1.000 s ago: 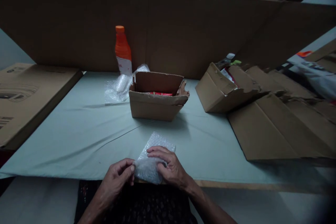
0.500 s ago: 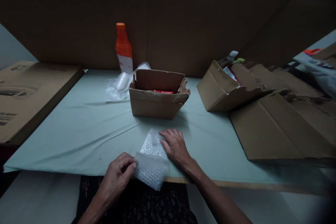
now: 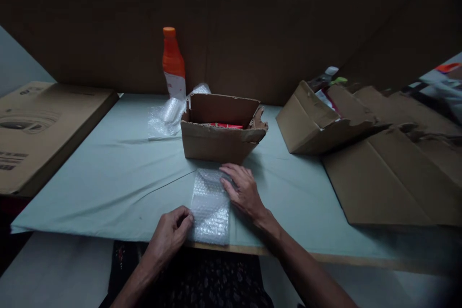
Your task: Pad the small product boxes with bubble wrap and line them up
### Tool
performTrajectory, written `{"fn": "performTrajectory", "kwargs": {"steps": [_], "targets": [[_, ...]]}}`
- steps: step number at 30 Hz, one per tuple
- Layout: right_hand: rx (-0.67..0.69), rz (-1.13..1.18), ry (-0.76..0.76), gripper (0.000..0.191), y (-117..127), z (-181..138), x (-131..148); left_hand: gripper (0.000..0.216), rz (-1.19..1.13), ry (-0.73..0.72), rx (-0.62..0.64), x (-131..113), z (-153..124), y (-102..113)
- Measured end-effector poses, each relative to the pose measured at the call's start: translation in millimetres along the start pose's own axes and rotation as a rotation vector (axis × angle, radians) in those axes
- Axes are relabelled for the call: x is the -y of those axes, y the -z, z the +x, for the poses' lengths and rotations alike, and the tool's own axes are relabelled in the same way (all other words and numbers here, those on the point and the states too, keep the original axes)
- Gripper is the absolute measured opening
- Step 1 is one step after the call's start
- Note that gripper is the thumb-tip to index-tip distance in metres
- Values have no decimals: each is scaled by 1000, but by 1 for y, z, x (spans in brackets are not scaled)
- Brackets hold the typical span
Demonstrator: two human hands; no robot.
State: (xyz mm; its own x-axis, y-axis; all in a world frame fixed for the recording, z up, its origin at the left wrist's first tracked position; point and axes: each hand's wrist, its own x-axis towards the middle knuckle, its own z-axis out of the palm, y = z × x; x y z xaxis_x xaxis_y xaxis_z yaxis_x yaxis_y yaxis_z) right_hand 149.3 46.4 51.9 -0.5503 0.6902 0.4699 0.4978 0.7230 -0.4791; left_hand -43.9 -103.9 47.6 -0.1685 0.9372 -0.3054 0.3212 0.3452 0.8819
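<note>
A sheet of clear bubble wrap (image 3: 210, 206) lies flat on the pale green table cloth (image 3: 119, 183) near the front edge. My left hand (image 3: 169, 234) pinches the sheet's near left corner with curled fingers. My right hand (image 3: 242, 189) rests on the sheet's far right part, fingers stretched out flat. Just beyond the sheet stands a small open cardboard box (image 3: 221, 127) with something red inside.
An orange-capped bottle (image 3: 173, 64) and crumpled bubble wrap (image 3: 166, 116) sit behind the box. A torn cardboard box (image 3: 317, 118) and flattened cardboard (image 3: 393, 178) lie at the right. A printed carton (image 3: 39, 127) is at the left. A cardboard wall (image 3: 252, 33) stands behind.
The bubble wrap was bunched between both hands; it has been spread flat on the table. My right hand slid forward over it, and my left hand kept its corner.
</note>
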Motion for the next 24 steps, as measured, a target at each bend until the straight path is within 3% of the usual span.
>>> {"fn": "performTrajectory", "kwargs": {"steps": [3, 6, 11, 14, 19, 24], "targets": [[-30, 107, 49, 22, 17, -13, 12, 32, -3, -3, -12, 3, 3, 0], [11, 179, 87, 19, 17, -28, 27, 32, 9, -11, -9, 5, 5, 0], [336, 115, 136, 28, -9, -46, 44, 32, 55, -23, -39, 4, 4, 0], [431, 53, 128, 43, -16, -51, 48, 43, 123, -49, -86, 8, -3, -2], [434, 76, 135, 43, -13, -53, 45, 35, 304, -424, -231, 23, -25, -3], [380, 87, 120, 32, -15, -55, 44, 43, 582, -658, -161, 28, -35, -5]]}}
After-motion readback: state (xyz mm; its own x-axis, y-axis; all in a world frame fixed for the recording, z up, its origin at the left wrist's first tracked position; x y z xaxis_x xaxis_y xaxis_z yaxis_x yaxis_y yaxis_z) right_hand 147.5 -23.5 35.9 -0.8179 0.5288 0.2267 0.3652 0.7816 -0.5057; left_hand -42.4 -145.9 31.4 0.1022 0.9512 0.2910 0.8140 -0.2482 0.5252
